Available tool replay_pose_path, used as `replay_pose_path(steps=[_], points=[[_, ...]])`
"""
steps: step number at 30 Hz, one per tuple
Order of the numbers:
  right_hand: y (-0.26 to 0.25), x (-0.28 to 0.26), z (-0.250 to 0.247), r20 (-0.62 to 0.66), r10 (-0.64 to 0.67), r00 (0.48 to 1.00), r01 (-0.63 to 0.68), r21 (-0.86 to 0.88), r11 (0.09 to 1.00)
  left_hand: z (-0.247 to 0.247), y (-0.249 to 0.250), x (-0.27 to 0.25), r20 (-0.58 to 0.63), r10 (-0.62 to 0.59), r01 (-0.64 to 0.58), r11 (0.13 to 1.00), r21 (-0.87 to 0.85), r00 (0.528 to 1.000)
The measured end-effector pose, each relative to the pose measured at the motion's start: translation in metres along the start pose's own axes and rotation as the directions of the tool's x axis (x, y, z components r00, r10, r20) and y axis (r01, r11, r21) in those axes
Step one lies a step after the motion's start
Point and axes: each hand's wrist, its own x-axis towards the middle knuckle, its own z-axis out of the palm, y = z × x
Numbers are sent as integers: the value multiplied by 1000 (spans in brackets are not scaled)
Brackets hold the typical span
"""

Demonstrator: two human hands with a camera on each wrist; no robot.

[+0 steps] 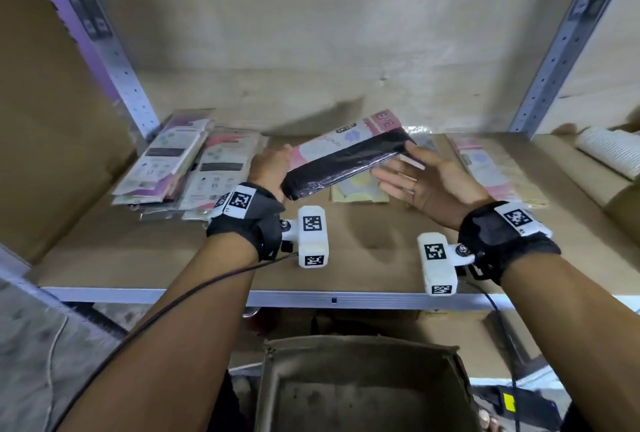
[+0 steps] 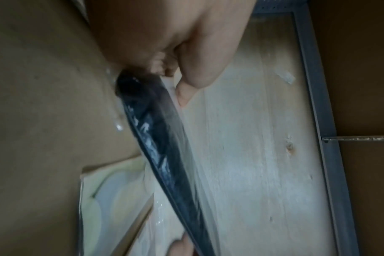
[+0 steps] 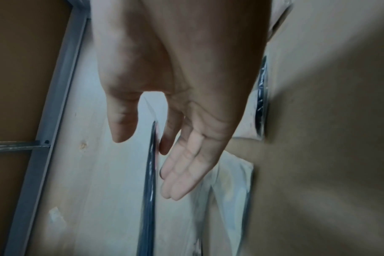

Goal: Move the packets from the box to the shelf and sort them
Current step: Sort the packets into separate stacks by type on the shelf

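Note:
My left hand (image 1: 268, 168) grips the left end of a clear packet (image 1: 346, 157) with a black item and a pink-white card, held tilted above the shelf board (image 1: 207, 258). Close up, my left hand's fingers (image 2: 186, 74) curl round the packet (image 2: 156, 138). My right hand (image 1: 412, 177) lies palm up with straight fingers at the packet's right end. In the right wrist view the packet's edge (image 3: 151, 173) runs between thumb and fingers of my right hand (image 3: 164, 147), which do not close on it. The cardboard box (image 1: 360, 386) stands open below the shelf.
A pile of packets (image 1: 166, 161) lies at the shelf's left, a yellow packet (image 1: 360, 189) under the held one, pink packets (image 1: 485, 168) to the right. A white ribbed roll (image 1: 609, 151) sits far right. Metal uprights (image 1: 128, 78) frame the shelf.

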Motion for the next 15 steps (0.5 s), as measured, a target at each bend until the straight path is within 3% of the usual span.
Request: replay_pose_path(steps=[5,8,12,15], points=[[8,5,14,88,-37,995,51,-156,986,16,-13,-8,22,-49,51,997,-56,999],[16,6,18,56,-83,995,92,-184,979,27,-16,-16,69,-59,65,993,-97,996],[15,1,15,-66,-129,989,106,-282,954,27,-16,-21,185,-37,17,994,106,982],[10,-6,4,-90,-113,989,74,-356,932,22,-8,-21,232,-15,-25,986,166,973]])
